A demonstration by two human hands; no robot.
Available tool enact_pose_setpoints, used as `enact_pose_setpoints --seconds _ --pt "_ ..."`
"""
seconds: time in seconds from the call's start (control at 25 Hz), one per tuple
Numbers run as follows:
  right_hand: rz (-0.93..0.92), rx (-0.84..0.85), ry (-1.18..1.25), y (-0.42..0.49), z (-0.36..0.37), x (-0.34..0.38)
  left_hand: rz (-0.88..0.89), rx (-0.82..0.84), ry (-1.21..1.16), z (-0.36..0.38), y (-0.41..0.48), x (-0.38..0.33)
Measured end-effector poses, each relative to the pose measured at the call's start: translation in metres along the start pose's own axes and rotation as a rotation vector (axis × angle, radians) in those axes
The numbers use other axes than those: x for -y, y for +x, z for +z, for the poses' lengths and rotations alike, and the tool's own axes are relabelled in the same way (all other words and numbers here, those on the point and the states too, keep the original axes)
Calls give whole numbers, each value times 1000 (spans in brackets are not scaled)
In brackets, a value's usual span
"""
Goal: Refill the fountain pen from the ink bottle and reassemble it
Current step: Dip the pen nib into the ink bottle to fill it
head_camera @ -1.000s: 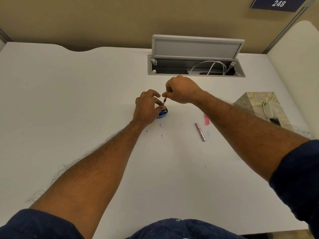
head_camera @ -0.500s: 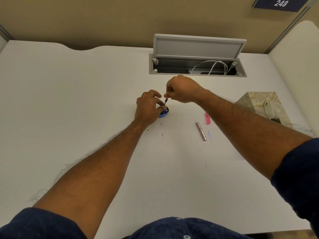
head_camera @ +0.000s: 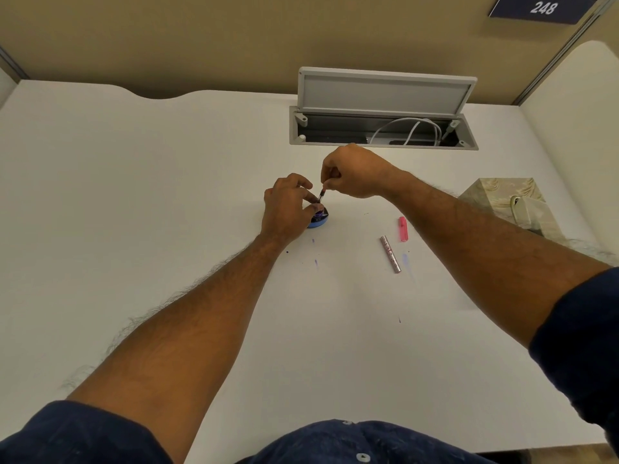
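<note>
My L hand (head_camera: 288, 205) steadies ink bottle (head_camera: 319, 218) mid-tabletop, R hand (head_camera: 351, 172) pinching pen section (head_camera: 322, 194), barely moved since; filling ongoing.

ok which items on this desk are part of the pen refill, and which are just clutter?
Part of the job:
- ink bottle, steadied by the left hand
- pen section, pinched in the right hand above the bottle
- metallic pen barrel, lying on the desk
- pink pen piece, probably the cap

Lying about:
- tissue box
- cable tray with white cable
- ink spots
</note>
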State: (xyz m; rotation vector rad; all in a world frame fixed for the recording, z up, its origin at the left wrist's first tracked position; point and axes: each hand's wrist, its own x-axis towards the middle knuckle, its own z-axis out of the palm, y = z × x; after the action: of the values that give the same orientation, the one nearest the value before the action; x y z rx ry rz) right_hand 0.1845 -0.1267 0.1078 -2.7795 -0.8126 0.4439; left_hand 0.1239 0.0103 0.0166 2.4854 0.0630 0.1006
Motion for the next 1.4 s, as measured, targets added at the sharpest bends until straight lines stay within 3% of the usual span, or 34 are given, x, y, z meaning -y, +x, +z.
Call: enact_pose_setpoints --seconds 0.28,0.52,1.4 --pt "74 -78 -167 4 9 2 6 2 -3 0 -1 -2" --pt "30 -30 -39 3 6 -1 17 -12 -8 0 -3 2" --pt "93 -52 -144 -1 14 0 16 -11 -37 3 -5 1"
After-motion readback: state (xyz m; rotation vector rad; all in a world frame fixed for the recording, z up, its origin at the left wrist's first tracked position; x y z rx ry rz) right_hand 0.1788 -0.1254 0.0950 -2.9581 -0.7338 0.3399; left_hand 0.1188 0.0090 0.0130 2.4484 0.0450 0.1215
